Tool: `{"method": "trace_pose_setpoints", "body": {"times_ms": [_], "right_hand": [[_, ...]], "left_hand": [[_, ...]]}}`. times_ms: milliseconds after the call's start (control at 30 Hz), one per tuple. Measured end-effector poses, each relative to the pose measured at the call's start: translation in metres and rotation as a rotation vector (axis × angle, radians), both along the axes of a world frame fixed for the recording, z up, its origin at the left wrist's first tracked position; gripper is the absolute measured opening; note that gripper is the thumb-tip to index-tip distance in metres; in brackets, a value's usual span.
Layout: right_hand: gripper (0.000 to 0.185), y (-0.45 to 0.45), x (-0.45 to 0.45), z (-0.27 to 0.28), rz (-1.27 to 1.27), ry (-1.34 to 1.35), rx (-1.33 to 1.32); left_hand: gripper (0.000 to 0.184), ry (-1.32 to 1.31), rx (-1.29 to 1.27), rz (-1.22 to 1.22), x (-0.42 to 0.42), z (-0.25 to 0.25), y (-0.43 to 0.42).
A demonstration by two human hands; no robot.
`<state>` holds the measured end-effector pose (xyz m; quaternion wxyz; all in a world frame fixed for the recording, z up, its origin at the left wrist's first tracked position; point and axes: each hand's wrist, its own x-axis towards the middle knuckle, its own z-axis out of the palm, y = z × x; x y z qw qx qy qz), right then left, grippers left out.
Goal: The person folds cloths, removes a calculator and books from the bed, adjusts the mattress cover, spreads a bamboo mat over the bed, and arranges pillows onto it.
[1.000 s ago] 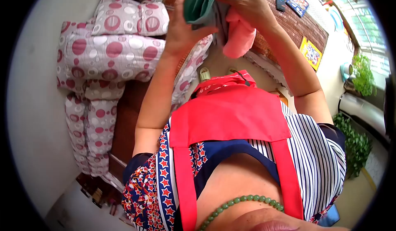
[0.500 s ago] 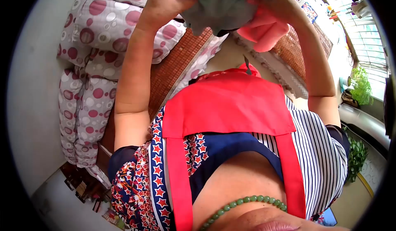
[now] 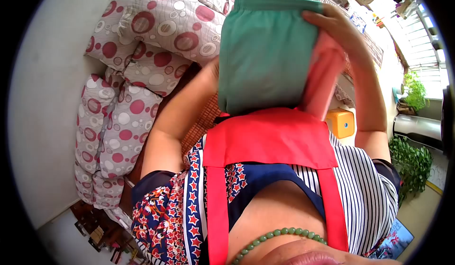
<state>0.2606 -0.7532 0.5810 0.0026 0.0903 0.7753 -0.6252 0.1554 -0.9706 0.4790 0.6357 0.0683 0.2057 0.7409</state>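
So the main thing here is a green elastic-waist garment [image 3: 268, 56], maybe shorts, held up in front of the chest with the waistband on top. The right hand [image 3: 342, 24] is clamped on its upper right corner, thumb on the near side. The left hand [image 3: 213, 71] is by the left edge, but it's blurry and the fabric covers its fingers, so I can't tell if it's gripping. A pink cloth [image 3: 332, 59] hangs just below the right hand, partly behind the green fabric; can't tell what's holding it.

The garment blocks a big chunk of the view, with its bottom edge right by the top of a red apron [image 3: 270, 137]. There's an orange stool [image 3: 342, 123] off to the right, near the pink cloth. On the left, circle-print bedding [image 3: 166, 21] is piled up beside a brown woven mat [image 3: 201, 123]. Way over right: a bright window [image 3: 426, 47], a small potted plant [image 3: 414, 89], a silver cylinder [image 3: 417, 130] and a bushier plant [image 3: 410, 163].
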Motion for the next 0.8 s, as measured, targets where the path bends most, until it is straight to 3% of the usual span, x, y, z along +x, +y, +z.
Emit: {"method": "trace_pose_setpoints", "body": {"times_ms": [33,100,167,233,367,467,500,533,567,633,667,800], "right_hand": [[0.034,-0.008,-0.012,-0.017,-0.145,-0.098,0.140],[0.036,0.012,-0.034,-0.089,-0.087,-0.075,0.650],[0.036,0.014,-0.029,-0.124,-0.038,-0.158,0.408],[0.039,-0.001,-0.012,-0.119,0.036,-0.073,0.326],[0.030,0.003,0.013,-0.155,0.236,-0.200,0.195],[0.028,-0.017,0.025,-0.191,0.249,-0.159,-0.075],[0.030,-0.029,0.030,-0.199,0.245,-0.144,-0.164],[0.043,-0.044,0.027,-0.204,0.301,0.006,-0.017],[0.055,-0.061,0.028,-0.207,0.311,-0.162,-0.127],[0.039,-0.101,0.028,-0.201,0.328,-0.151,-0.172],[0.046,-0.120,0.025,-0.211,0.355,-0.010,-0.150],[0.065,-0.196,0.025,-0.226,0.314,-0.144,-0.507]], "left_hand": [[0.039,-0.072,-0.051,-0.020,0.017,-0.013,-0.003],[0.039,-0.182,-0.117,-0.073,0.048,-0.045,-0.012],[0.038,-0.217,-0.127,-0.083,0.066,-0.065,-0.020],[0.038,-0.220,-0.131,-0.047,0.072,-0.074,-0.034],[0.036,-0.163,-0.169,0.138,0.071,-0.083,-0.064],[0.036,-0.081,-0.224,0.279,0.072,-0.088,-0.094],[0.035,-0.042,-0.245,0.314,0.074,-0.087,-0.109],[0.035,0.003,-0.270,0.344,0.074,-0.086,-0.121],[0.035,0.056,-0.287,0.365,0.077,-0.086,-0.131],[0.034,0.214,-0.328,0.396,0.078,-0.083,-0.152],[0.034,0.323,-0.354,0.413,0.080,-0.082,-0.163],[0.033,1.011,-0.514,0.418,0.079,-0.080,-0.213]]}}
